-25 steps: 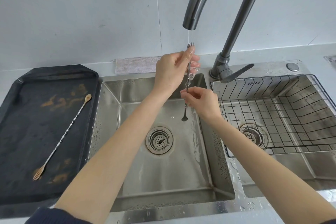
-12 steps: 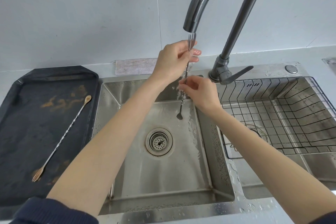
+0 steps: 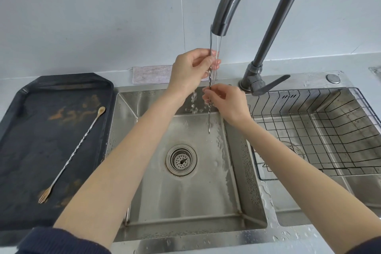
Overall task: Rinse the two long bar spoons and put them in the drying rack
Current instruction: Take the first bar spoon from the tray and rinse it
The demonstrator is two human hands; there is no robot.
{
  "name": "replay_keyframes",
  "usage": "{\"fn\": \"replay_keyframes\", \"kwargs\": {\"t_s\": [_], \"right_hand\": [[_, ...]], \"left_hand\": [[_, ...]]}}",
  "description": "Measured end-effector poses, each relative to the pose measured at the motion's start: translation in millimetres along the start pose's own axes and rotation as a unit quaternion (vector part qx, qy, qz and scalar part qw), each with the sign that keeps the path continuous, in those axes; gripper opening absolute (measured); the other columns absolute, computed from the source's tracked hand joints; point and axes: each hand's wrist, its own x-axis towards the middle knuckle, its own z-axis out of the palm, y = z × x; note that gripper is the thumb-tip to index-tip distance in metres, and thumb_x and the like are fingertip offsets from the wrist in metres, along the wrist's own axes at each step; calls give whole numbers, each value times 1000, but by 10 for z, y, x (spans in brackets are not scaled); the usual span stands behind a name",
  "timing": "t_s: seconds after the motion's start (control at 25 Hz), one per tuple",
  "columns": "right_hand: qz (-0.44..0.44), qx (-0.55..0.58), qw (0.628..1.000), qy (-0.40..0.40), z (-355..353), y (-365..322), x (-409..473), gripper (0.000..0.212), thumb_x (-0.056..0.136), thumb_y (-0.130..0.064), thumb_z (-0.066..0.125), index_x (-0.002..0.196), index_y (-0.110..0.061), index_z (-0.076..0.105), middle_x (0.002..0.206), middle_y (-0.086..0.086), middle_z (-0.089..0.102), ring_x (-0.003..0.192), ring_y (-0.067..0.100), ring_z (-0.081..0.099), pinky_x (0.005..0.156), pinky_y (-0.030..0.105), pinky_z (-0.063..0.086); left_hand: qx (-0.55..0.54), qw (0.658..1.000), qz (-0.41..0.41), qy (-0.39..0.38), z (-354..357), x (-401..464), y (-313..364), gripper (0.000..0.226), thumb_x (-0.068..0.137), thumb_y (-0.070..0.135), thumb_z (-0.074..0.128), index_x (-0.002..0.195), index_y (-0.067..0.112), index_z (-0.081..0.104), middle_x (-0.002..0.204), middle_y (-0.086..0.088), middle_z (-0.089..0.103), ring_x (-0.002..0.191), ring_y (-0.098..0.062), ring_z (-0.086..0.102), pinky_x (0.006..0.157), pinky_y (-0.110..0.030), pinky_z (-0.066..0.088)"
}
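Under the faucet (image 3: 221,24), both hands hold one bar spoon (image 3: 209,80) upright.

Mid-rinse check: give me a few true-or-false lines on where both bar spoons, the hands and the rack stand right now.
1. Both hands grip one bar spoon upright beside the faucet stream. True: the left hand holds it high, the right hand lower down.
2. The second bar spoon already lies in the drying rack. False: it lies on the dark tray, left of the sink.
3. The drying rack holds no spoon. True.
4. The faucet is off. False: water runs from its spout.
5. The held spoon's fork end points down. False: its upper end reaches up beside the spout and its plain lower tip hangs over the sink basin.
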Motion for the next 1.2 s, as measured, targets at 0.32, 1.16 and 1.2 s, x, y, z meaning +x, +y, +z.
{"fn": "replay_keyframes", "kwargs": {"t_s": [0.32, 1.16, 1.2], "right_hand": [[-4, 17, 1000, 6, 75, 69, 11, 20, 90, -24, 56, 93, -12, 71, 71, -4, 69, 57, -5, 60, 72, 17, 50], [239, -90, 950, -181, 930, 1399, -580, 26, 85, -11, 54, 109, -9, 63, 76, 8, 65, 81, 23, 62, 82, 28, 48], [251, -86, 946, -185, 959, 1449, -599, 26, 85, -11, 54, 109, -8, 63, 77, 8, 65, 80, 23, 61, 81, 29, 48]], "left_hand": [[-44, 997, -55, 22, -22, -9, -291, 9, 89, 13, 57, 86, 15, 66, 74, 6, 66, 61, 3, 63, 63, -8, 52], [-15, 911, -406, -72, 244, -576, -1882, 34, 93, 9, 45, 126, 12, 53, 105, -3, 58, 94, -15, 58, 67, -17, 41], [-19, 906, -415, -77, 254, -584, -1939, 33, 93, 10, 46, 125, 11, 54, 105, -3, 58, 92, -15, 58, 67, -18, 41]]}}
